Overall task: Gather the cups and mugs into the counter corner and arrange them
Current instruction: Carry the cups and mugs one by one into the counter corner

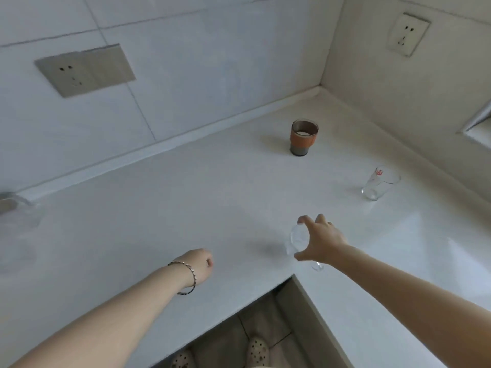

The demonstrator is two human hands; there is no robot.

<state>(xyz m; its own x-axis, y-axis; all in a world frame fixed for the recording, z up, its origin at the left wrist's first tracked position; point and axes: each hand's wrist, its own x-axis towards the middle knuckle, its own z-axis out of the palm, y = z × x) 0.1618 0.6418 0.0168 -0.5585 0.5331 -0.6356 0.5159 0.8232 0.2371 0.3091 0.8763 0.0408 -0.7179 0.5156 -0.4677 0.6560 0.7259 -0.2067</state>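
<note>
My right hand (320, 241) grips a clear glass (299, 239) by its rim, near the inner edge of the white counter (186, 208). My left hand (203, 264) hovers over the counter with its fingers curled and nothing in it; a bracelet sits on that wrist. A brown tumbler with an orange sleeve (303, 138) stands upright toward the counter corner. A clear glass with red print (380, 183) stands to the right of it. Another clear glass (18, 211) is blurred at the far left edge.
Tiled walls meet at the corner (320, 86), with a socket plate on the left wall (85, 70) and another on the right wall (407, 34). A metal edge (478, 120) shows at the far right. The floor and my shoes (257, 351) lie below the counter's cut-out.
</note>
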